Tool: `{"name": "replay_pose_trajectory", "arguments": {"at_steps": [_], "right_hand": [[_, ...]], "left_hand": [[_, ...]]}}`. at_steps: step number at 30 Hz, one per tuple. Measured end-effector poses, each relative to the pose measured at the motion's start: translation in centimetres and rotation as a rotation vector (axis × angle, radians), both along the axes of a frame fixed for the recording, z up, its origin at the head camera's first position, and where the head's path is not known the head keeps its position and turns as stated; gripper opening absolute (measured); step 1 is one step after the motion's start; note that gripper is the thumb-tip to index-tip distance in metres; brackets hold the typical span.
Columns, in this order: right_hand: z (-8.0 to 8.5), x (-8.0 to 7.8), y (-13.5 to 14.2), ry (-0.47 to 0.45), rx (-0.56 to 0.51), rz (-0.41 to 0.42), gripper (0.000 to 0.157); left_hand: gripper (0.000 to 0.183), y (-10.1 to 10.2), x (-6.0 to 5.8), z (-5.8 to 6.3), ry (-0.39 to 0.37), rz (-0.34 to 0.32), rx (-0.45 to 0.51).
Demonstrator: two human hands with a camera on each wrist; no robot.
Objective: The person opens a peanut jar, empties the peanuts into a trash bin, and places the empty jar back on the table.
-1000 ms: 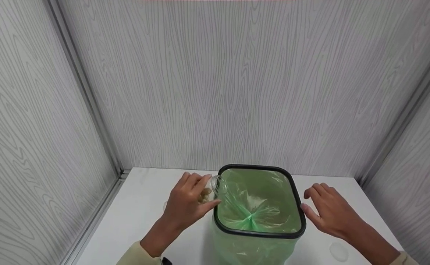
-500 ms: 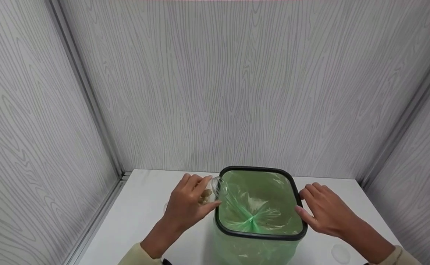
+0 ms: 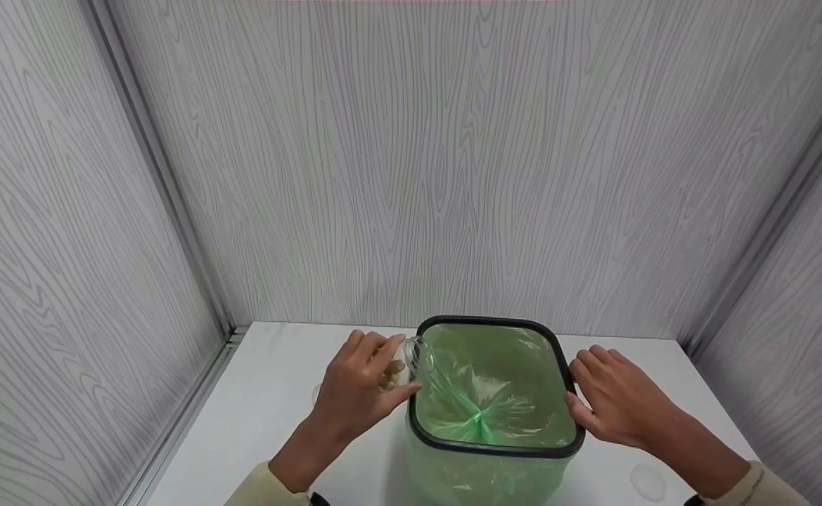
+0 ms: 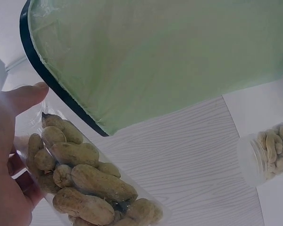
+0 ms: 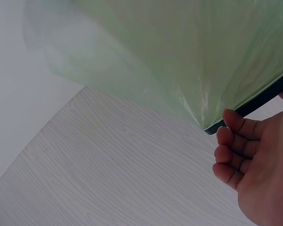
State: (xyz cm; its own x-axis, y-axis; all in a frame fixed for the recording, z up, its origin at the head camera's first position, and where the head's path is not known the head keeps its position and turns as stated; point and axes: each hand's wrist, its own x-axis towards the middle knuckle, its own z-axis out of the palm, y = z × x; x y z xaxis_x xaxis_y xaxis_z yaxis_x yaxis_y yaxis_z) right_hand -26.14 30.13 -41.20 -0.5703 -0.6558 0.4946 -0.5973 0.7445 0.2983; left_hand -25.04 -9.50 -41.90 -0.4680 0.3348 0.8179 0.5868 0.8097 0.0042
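My left hand (image 3: 354,390) grips a clear plastic jar of peanuts (image 4: 92,181) on its side. The jar's mouth reaches the left rim of the trash bin (image 3: 495,448) in the head view. Thumb and fingers lie around the jar near that mouth, hiding much of it from above. Peanuts fill the jar's body in the left wrist view. The bin is lined with a green bag (image 3: 479,416), gathered in a knot inside. At the opposite side, my right hand (image 3: 618,397) pinches the black rim between thumb and curled fingers.
A second jar of peanuts (image 4: 273,150), with a whitish cap, stands off to the side in the left wrist view. A clear round disc (image 3: 647,482) lies on the white table (image 3: 270,365) near my right forearm. Wood-grain panels (image 3: 411,161) enclose the table.
My right hand has moved left onto the bin's rim and taken hold of it. The left hand and its jar have stayed at the left rim.
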Motion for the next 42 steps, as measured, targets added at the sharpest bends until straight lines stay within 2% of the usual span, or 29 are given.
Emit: {"name": "replay_pose_trajectory", "arguments": {"at_steps": [5,20,30,42], "right_hand": [[0.1,0.1,-0.1,-0.023,0.012,-0.024,0.019],[-0.1,0.2,-0.2,-0.036,0.000,-0.017,0.017],[0.1,0.3,-0.3,-0.091,0.003,-0.052,0.017],[0.1,0.3,-0.3,-0.091,0.014,-0.049,0.018]], "left_hand": [[0.074,-0.1,-0.1,0.0,0.024,0.005,-0.016],[0.074,0.0,-0.2,0.3,0.059,0.010,-0.018],[0.073,0.5,-0.3,0.9,0.124,0.046,-0.088],[0.069,1.0,-0.8,1.7,0.194,0.068,-0.173]]}}
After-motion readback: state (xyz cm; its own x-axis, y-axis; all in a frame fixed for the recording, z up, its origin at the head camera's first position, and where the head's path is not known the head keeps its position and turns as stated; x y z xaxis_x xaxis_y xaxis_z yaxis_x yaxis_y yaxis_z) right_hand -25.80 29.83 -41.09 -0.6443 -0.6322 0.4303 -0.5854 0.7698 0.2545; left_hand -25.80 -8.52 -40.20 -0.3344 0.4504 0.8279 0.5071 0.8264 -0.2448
